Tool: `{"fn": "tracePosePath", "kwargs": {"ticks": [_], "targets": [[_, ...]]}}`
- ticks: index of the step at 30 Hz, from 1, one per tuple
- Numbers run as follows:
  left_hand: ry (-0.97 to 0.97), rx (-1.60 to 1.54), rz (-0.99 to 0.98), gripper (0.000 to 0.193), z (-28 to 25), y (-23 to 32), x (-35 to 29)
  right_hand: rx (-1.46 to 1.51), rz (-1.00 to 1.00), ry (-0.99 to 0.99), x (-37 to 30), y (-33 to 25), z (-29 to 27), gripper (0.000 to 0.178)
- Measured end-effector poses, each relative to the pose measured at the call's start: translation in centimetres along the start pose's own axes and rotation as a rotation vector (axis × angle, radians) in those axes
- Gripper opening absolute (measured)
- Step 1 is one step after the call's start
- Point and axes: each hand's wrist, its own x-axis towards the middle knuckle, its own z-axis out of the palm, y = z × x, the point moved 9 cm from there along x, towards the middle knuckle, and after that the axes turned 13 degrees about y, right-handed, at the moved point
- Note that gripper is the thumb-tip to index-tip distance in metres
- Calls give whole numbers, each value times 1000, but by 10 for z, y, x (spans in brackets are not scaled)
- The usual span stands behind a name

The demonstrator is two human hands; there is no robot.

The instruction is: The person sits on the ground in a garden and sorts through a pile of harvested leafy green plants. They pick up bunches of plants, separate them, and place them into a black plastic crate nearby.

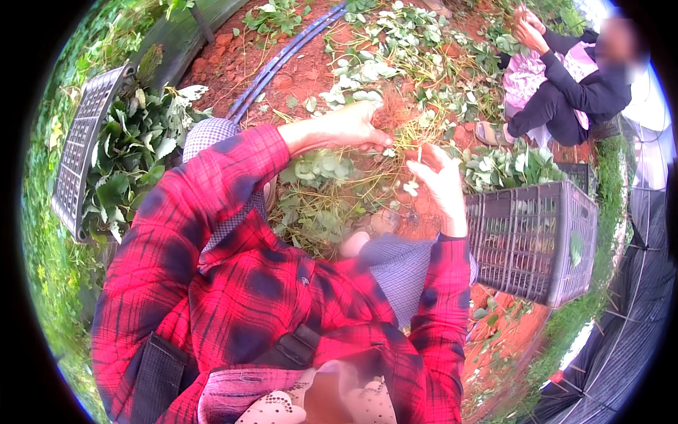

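Observation:
In front of me my left hand (346,128) is closed around a rooted plant (393,113); its reddish-brown fine roots stick out past the fingers. The plant's thin yellow-green stems (417,134) reach across toward my right hand (439,178), whose thumb and fingers pinch at them, close to the left fingertips. Below both hands, cut leafy stems and green plants (318,173) lie on the red soil between my knees. Exactly where the right fingertips meet the stems is hard to make out.
A dark plastic crate (522,240) stands close by my right arm, and another crate (88,152) full of leafy plants is at my left. Blue-striped hoses (282,60) run over the soil. Another person (565,85) sits at the far right, hands raised.

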Motion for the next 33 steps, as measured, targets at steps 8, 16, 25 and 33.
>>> {"fn": "tracePosePath", "kwargs": {"ticks": [8,16,25,33], "targets": [[-25,413,322,15,21,22,0,-520,-279,254,-25,-16,11,20],[141,333,230,20,14,-9,0,-20,-608,663,-115,-64,-49,7],[182,378,-85,14,-39,-39,0,293,472,1245,-308,231,-312,22],[485,169,-12,20,-109,33,-17,-917,385,783,-253,152,-290,28]]}}
